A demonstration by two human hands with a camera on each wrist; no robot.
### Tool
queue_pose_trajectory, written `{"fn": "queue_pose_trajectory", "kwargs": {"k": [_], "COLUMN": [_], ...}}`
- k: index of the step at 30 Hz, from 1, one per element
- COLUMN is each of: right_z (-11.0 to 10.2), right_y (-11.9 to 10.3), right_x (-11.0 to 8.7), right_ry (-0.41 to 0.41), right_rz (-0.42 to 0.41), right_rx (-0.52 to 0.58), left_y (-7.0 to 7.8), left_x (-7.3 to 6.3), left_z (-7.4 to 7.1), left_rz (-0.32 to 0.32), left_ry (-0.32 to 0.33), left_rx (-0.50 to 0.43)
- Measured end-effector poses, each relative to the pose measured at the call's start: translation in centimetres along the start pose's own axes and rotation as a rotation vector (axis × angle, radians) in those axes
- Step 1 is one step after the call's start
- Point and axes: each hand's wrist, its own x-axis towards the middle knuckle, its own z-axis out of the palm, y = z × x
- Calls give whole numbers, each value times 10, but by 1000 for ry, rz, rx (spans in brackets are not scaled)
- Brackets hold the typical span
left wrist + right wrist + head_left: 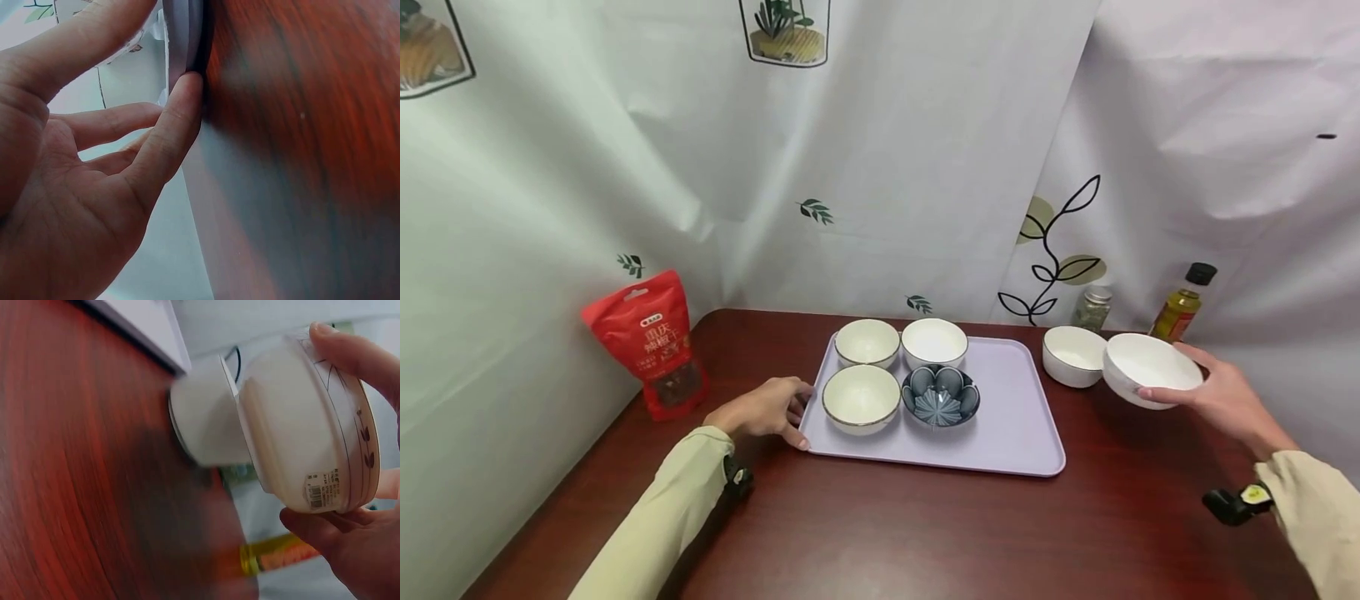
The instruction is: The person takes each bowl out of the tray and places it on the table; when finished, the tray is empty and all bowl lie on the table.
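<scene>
Gripping white round ceramic bowl [1152, 365] mouth up in right hand [1228, 402], spanned between thumb and fingers, lifted off dark red-brown wooden table [925, 529] to the right of lilac rectangular plastic tray [1009, 408]; probably held by the outer wall to stay level. Touching tray's left edge near front corner with left hand [769, 408], spread loosely rather than clamped, likely to brace it. Grouped on tray's left part, presumably packed close to save space: back-left cream dark-rimmed ceramic bowl [867, 343], front-left cream dark-rimmed ceramic bowl [861, 398], white deep ceramic bowl [934, 342], blue-grey petal-patterned bowl [940, 398]. Showing no contents in any of those, nor in the held one. Standing just right of tray: small white ceramic bowl [1072, 357], can't tell if touching the held one. Farther back right of tray, probably out of the way: clear lidded jar [1091, 310] with greenish filling, black-capped bottle [1177, 313] with yellow liquid. Left of tray: red plastic pouch [658, 342], dark contents visible through window
</scene>
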Motion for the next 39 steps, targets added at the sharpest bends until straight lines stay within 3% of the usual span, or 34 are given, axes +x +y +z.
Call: {"fn": "queue_pose_trajectory", "kwargs": {"k": [10,21,39], "right_z": [4,24,38], "right_y": [21,37,43], "right_x": [16,29,41], "right_ry": [80,206,174], "right_rz": [132,213,282], "right_rx": [63,100,111], "left_y": [3,2,2], "left_x": [2,1,0], "left_z": [-1,1,1], "left_rz": [-54,-42,-50], "left_ry": [-3,-13,-8], "left_rx": [-19,3,-8]}}
